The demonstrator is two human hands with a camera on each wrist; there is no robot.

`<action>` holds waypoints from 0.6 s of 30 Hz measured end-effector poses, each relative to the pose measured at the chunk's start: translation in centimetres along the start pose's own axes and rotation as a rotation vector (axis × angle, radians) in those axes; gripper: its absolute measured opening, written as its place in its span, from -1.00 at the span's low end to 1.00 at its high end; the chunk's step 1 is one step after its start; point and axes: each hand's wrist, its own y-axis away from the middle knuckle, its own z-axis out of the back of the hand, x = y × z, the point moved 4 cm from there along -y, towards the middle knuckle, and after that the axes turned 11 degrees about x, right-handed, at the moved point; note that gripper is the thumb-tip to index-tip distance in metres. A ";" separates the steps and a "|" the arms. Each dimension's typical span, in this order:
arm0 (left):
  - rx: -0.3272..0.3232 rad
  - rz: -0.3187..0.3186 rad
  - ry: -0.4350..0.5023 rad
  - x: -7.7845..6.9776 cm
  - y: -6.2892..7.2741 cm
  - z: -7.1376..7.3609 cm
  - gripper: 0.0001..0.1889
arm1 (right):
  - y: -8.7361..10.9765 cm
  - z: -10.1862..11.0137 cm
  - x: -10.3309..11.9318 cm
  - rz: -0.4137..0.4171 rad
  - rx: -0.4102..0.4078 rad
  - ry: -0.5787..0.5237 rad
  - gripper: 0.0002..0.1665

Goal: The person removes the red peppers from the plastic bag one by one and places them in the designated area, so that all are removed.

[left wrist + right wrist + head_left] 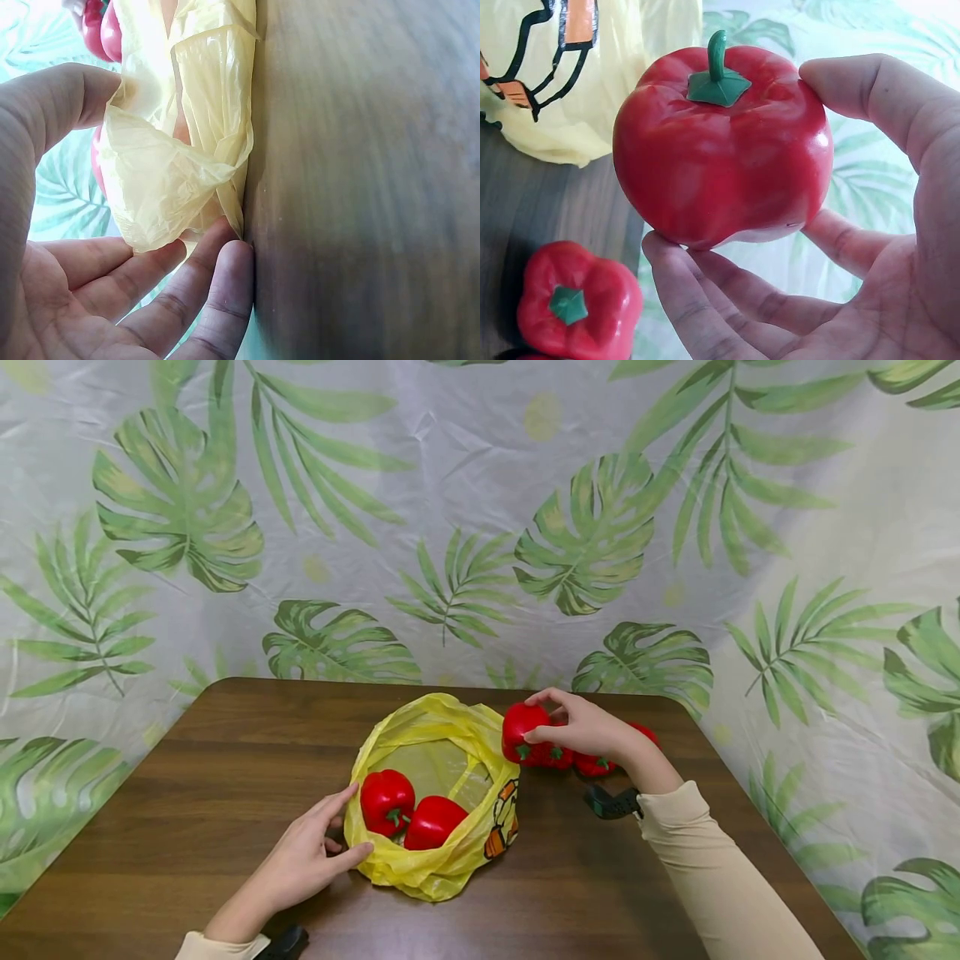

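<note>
A yellow plastic bag [427, 881] stands on the table with its mouth spread wide. Inside it lie two red bell peppers, one on the left [386, 797] and one on the right [437, 822]. My left hand [303, 856] touches the bag's left side, thumb and fingers spread apart; in the left wrist view the fingers lie fairly straight along the crumpled plastic. Just beyond the bag's right rim, my right hand [585, 724] holds another red bell pepper [724, 150] between thumb and fingertips. Its green stem shows clearly in the right wrist view.
More red bell peppers sit on the table right of the bag, one [557, 755] behind the held pepper and another [595, 765] under the right wrist, partly hidden. Behind the brown wooden table [247, 735] hangs a leaf-patterned cloth [465, 485].
</note>
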 end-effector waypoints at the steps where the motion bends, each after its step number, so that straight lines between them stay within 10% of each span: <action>1: 0.000 0.001 0.000 0.0 0.0 0.0 -0.08 | 0.1 0.0 -0.2 0.001 0.000 -0.005 -0.26; 18: 0.016 0.004 0.012 0.2 -0.1 0.0 -0.07 | 2.6 0.9 -2.1 0.005 -0.024 -0.056 -0.27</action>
